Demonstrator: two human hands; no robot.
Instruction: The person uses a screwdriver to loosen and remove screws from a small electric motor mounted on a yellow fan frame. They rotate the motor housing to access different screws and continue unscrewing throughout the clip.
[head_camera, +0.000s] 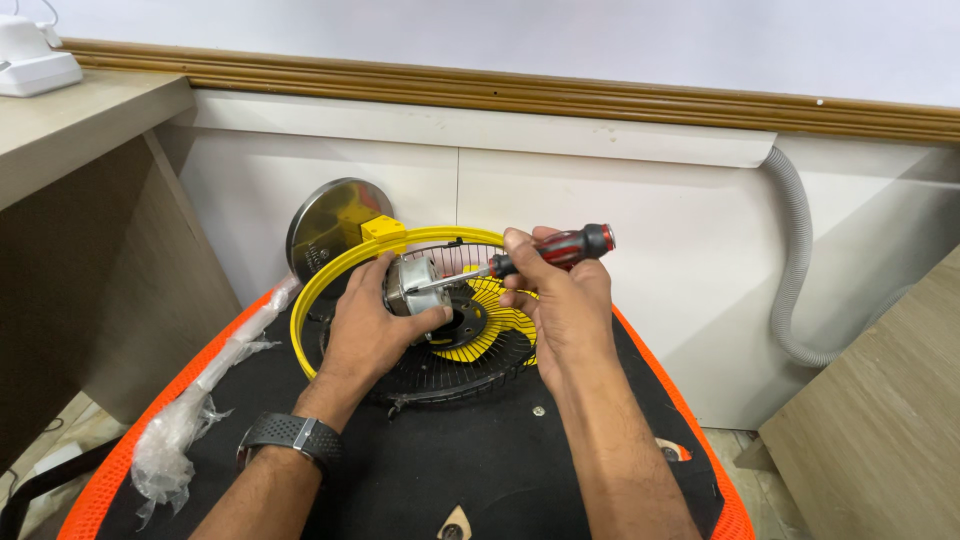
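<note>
Small silver fan motor (412, 285) gripped in the curled fingers of the left hand (368, 335), apparently to steady it against the tool; seated at the hub of a black wire fan guard (450, 370) with a yellow rim (300, 310), just under both hands; red-and-black screwdriver (530, 256) wrapped in the closed right hand (560, 300), shaft angled down leftward, tip meeting the motor casing; black smartwatch (290, 436) on the left wrist; round metal base plate (335, 222) leaning on the wall beyond the left hand; crumpled clear plastic wrap (190, 420) left of the left forearm, on the orange-edged black surface (440, 480); grey corrugated hose (795, 260) well right of the right hand.
</note>
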